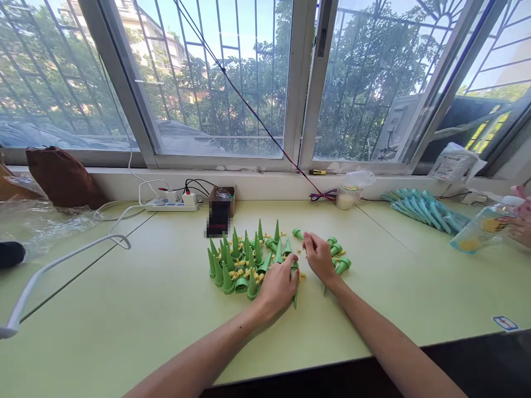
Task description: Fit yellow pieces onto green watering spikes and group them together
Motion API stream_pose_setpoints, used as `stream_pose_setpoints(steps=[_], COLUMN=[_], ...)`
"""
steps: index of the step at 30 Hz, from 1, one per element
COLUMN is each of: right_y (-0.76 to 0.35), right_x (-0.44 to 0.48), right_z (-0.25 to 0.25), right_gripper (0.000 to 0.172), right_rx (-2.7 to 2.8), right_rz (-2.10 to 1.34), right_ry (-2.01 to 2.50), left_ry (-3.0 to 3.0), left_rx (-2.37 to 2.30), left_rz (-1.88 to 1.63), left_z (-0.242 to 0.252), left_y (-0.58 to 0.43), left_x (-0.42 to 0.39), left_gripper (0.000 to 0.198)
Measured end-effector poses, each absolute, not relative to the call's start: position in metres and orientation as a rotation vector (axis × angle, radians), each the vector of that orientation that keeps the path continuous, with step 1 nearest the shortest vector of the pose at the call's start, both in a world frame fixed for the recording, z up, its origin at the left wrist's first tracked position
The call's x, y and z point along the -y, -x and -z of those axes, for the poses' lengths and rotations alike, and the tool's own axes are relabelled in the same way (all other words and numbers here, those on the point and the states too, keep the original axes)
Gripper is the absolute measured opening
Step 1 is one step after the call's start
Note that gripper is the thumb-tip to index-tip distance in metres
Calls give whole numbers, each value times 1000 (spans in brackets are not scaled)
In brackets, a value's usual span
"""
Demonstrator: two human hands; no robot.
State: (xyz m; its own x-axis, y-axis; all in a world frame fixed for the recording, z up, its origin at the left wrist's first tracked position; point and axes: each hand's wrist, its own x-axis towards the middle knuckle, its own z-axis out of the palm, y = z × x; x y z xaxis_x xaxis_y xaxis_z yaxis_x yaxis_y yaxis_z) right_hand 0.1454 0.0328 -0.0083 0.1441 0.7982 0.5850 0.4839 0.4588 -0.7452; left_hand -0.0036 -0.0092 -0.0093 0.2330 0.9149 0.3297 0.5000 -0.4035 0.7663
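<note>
My left hand (277, 286) is closed around a green plastic spike (295, 298), whose pointed end hangs down below the fingers. My right hand (319, 258) is raised a little to the right, its thumb and fingers pinched together; whatever they hold is too small or hidden to make out. A green spike (297, 234) lies just left of the right fingertips. To the left of my hands stand several green cone-shaped spikes (227, 279), with small yellow valve-like pieces (238, 273) scattered among them. More green spikes (342, 266) lie on their sides beyond my right wrist.
The pale green table (166, 309) runs up to the window. At its back are a power strip (172, 205), a small box (229, 200), a jar (347, 198) and teal packets (427, 209). A white curved arm (62, 260) crosses the left. Another person's hand (521, 224) shows at right beside a pouch (483, 228).
</note>
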Motion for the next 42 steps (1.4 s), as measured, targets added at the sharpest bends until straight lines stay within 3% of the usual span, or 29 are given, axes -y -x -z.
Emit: stream_pose_setpoints(steps=[5, 10, 15, 25, 42], right_y=[-146, -149, -155, -155, -155], right_x=[-35, -40, -48, -45, -46], right_z=[10, 15, 24, 27, 29], right_gripper=[44, 20, 9, 22, 11], right_rx=[1517, 1504, 1683, 1844, 1925], right_rz=[-281, -241, -144, -48, -103], right_ry=[1193, 1240, 1327, 1638, 1699], left_ry=[-2050, -2305, -2537, -2647, -2699], left_rx=[-1138, -910, -733, -751, -798], left_rz=[-1095, -1028, -835, -827, -794], left_z=[6, 2, 1, 4, 8], left_y=[1, -2, -4, -6, -7], left_x=[13, 29, 41, 40, 38], left_gripper=[19, 21, 22, 20, 17])
